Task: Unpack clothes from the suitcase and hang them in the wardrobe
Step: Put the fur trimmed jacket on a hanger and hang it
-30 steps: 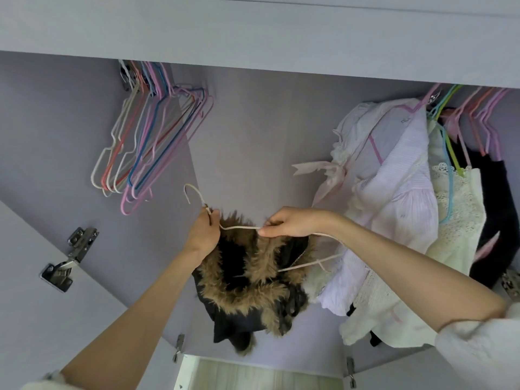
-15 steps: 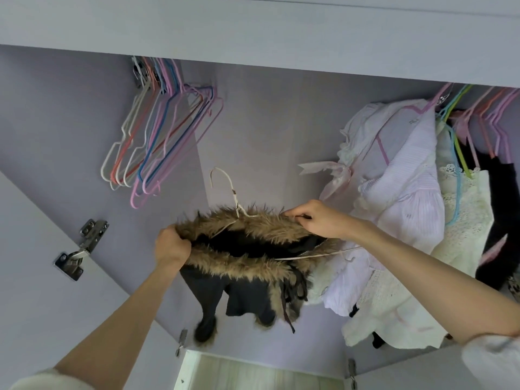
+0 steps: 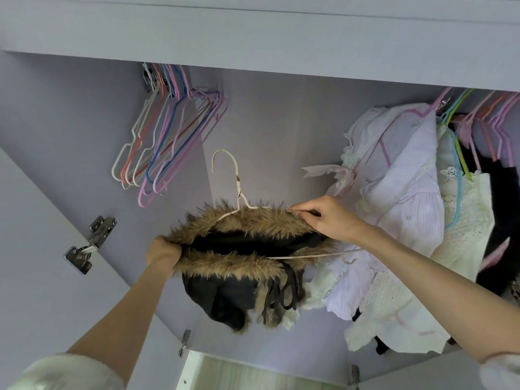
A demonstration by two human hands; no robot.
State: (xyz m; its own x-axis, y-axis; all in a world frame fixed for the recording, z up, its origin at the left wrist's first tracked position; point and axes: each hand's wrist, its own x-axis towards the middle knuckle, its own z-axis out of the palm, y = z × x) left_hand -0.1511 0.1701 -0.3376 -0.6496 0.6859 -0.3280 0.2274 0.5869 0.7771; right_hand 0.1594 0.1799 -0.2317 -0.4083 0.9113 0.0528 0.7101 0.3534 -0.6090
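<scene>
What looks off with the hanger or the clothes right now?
The white hanger has a worn, brownish patch on its neck where the coating looks damaged. The fur-trimmed garment sits bunched on it, gripped by the left hand and right hand, and its hook is not yet on the rail.

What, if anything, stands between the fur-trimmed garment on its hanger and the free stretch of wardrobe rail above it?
Nothing visible. The white hanger carrying the garment sits below the gap between the empty hangers and the hung clothes; the rail itself is hidden.
</scene>
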